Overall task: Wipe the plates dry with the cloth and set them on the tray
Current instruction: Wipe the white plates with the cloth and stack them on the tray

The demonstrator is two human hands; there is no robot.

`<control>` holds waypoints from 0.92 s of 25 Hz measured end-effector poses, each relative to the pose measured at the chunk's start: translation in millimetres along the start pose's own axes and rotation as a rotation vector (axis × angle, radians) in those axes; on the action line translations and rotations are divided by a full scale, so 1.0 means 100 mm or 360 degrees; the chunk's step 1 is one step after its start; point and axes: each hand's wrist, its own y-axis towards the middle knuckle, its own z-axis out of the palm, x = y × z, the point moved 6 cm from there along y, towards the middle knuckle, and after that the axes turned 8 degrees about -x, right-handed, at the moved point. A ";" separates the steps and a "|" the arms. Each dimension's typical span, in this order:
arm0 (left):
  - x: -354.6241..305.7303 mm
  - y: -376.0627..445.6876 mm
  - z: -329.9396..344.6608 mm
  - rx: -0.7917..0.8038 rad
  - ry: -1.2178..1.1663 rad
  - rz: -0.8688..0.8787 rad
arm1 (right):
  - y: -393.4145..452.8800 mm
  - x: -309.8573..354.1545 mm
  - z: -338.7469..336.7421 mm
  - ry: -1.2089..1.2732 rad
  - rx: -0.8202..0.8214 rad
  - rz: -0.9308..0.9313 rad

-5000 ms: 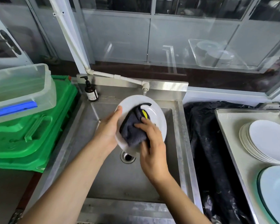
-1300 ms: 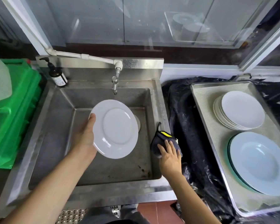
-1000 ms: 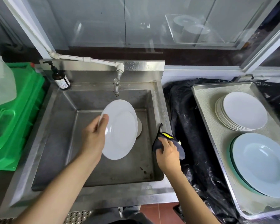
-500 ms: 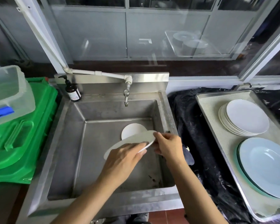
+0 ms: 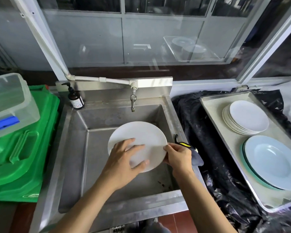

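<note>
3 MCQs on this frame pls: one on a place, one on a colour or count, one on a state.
1. Where does the grey cloth lie?
A. on the sink's right rim
B. in the green crate
C. on the tray

2. What colour is the big dish at the near end of the tray?
A. red
B. pale blue
C. black

3. How is the white plate held?
A. by neither hand
B. by the left hand alone
C. by both hands, over the sink

Key: 1 A, the cloth drapes over the rim behind the right hand. 2 B, pale blue with a green edge. 3 C, the left hand spreads on it and the right hand pinches its edge.
</note>
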 end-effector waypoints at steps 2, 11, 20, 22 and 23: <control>0.19 0.07 -0.21 -0.0281 0.0051 -0.0212 | -0.01 -0.01 -0.04 0.0064 -0.0014 0.0009; 0.40 0.28 -0.26 -0.0376 -0.0873 -0.1076 | 0.05 0.13 -0.30 0.0124 -0.0067 -0.0013; -0.32 0.69 0.47 -0.0233 -0.0984 -0.1283 | 0.61 0.33 -1.16 0.0020 -0.0239 -0.0074; -0.55 0.85 0.72 -0.0182 -0.1004 -0.1296 | 0.85 0.34 -1.42 0.0022 -0.0294 -0.0073; -0.69 0.93 0.86 -0.0145 -0.1031 -0.1285 | 0.97 0.36 -1.56 0.0017 -0.0310 -0.0086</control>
